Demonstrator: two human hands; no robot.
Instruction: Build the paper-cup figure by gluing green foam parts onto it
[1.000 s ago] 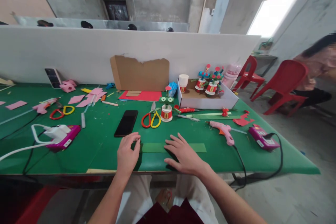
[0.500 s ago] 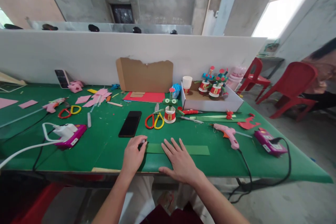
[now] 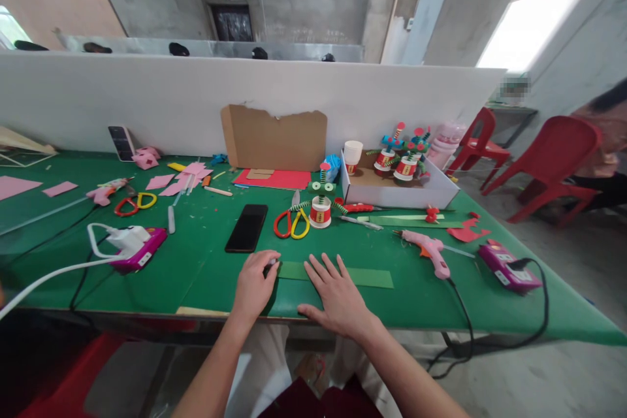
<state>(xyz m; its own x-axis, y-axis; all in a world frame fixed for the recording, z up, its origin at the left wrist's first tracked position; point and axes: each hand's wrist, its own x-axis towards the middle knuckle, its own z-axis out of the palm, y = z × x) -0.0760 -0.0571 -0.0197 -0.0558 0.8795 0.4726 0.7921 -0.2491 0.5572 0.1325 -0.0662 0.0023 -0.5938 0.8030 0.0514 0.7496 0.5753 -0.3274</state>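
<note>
A green paper strip (image 3: 368, 276) lies flat on the green table near its front edge. My right hand (image 3: 334, 290) rests open on the strip, fingers spread and palm down. At the strip's left end is my left hand (image 3: 255, 281), its thumb and fingertips closed in a pinch. Something small and pale shows between those fingers, too hidden to name. Beyond the hands stand a paper-cup figure (image 3: 321, 212) with green eyes and coiled arms, and scissors (image 3: 292, 223) with red and yellow handles. A black phone (image 3: 246, 228) lies just past my left hand.
At the right are a pink glue gun (image 3: 427, 251) and a purple power strip (image 3: 507, 268); another purple power strip (image 3: 142, 253) sits left. A white box (image 3: 399, 196) holds more cup figures. Pink paper pieces (image 3: 191, 176) and red card (image 3: 289, 179) lie farther back.
The view has shifted slightly, so everything sits a little farther right. Both hands keep nearly the same pose on the strip.
</note>
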